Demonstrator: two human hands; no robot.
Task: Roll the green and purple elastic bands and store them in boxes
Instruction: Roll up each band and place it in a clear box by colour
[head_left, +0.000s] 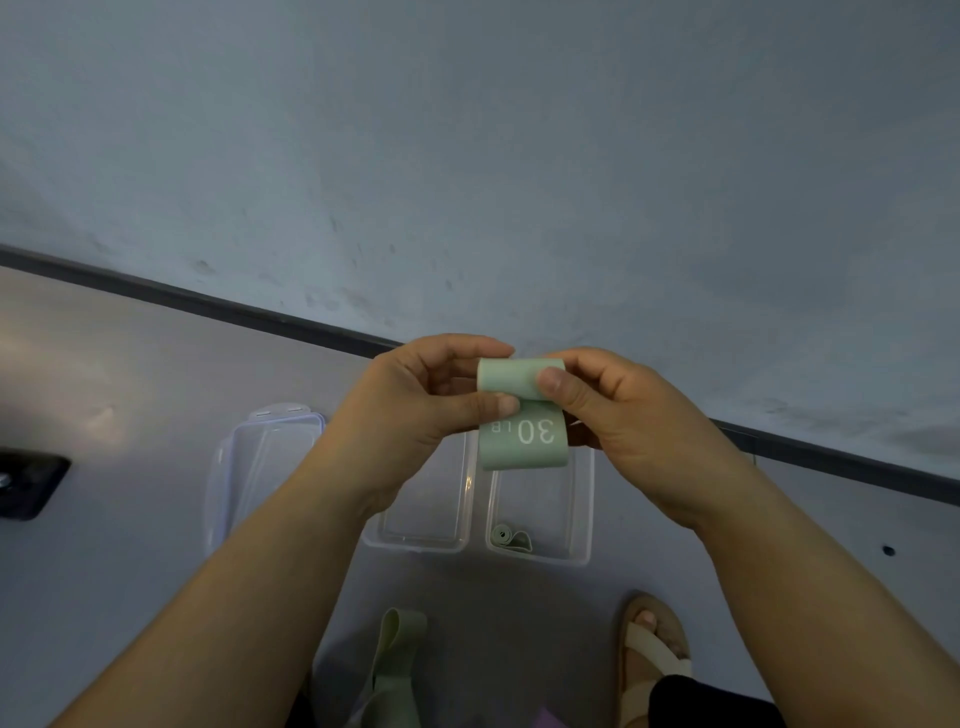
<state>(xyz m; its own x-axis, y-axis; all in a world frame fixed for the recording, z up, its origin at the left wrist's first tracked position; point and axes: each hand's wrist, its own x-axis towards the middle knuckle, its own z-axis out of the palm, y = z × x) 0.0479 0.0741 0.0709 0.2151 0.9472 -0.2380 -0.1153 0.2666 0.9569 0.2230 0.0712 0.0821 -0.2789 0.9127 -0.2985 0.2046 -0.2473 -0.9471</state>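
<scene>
Green band (521, 410) between both hands' fingers (551, 382)

one wide-angle camera sits on the person's head and faces forward and steeply down. both forearms enter from the bottom corners, and the left hand (415, 397) and right hand (628, 415) meet close under the lens at mid frame, pinching a green band (522, 444). farther below lies the floor (130, 364); the wall (519, 156) fills the upper half, its baseboard (208, 304) running slantwise across.
</scene>
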